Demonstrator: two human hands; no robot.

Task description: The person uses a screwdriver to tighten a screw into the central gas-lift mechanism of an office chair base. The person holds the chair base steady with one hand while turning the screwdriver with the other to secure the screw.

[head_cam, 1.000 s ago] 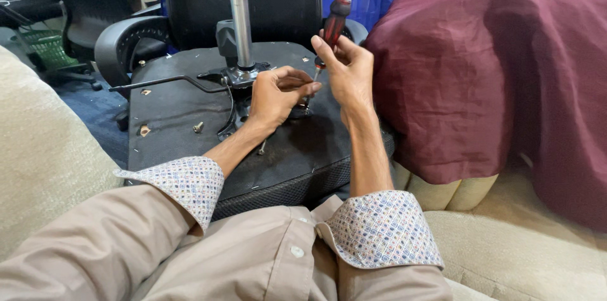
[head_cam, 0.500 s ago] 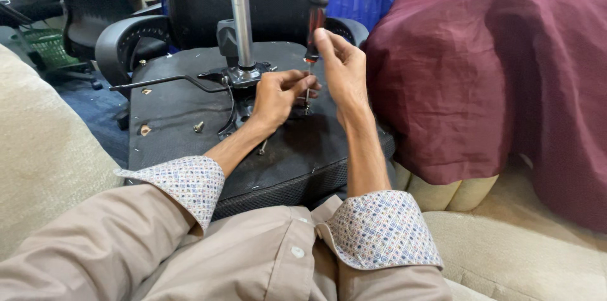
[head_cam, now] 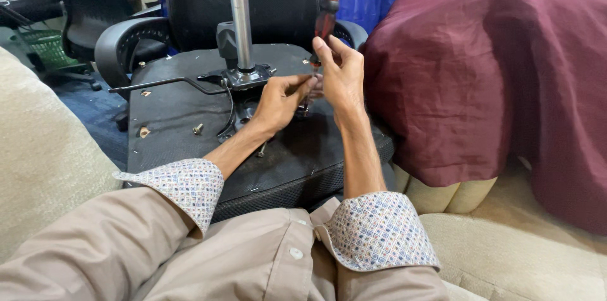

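Standing almost upright, the screwdriver (head_cam: 324, 23) has its long axis running from the red-and-black handle at twelve o'clock down toward the tip at six o'clock, leaning only slightly. The tip end is hidden behind the fingers, so I cannot tell whether it sits in a screw head. The right hand (head_cam: 341, 76) is closed loosely around the shaft just below the handle, fingers curled and thumb side facing the left hand. The left hand (head_cam: 278, 102) lies at about eight o'clock from it, touching or nearly touching it at the fingertips; its fingers are pinched together near the lower end of the shaft, closed on something too small to make out.

Both hands work over the underside of an overturned office chair seat (head_cam: 183, 124), a black padded panel facing up. The metal gas-lift column (head_cam: 241, 23) rises at about ten o'clock from the right hand, standing in the black mechanism plate (head_cam: 243, 76), which sits just beside the left hand at eleven o'clock. A thin lever rod (head_cam: 158, 83) runs out from the plate toward nine o'clock. A loose screw (head_cam: 198, 128) lies on the seat at nine o'clock from the left hand, well apart from the screwdriver; another screw (head_cam: 261, 149) lies just under the left wrist. A maroon cloth (head_cam: 493, 73) covers a bulky shape at three o'clock.
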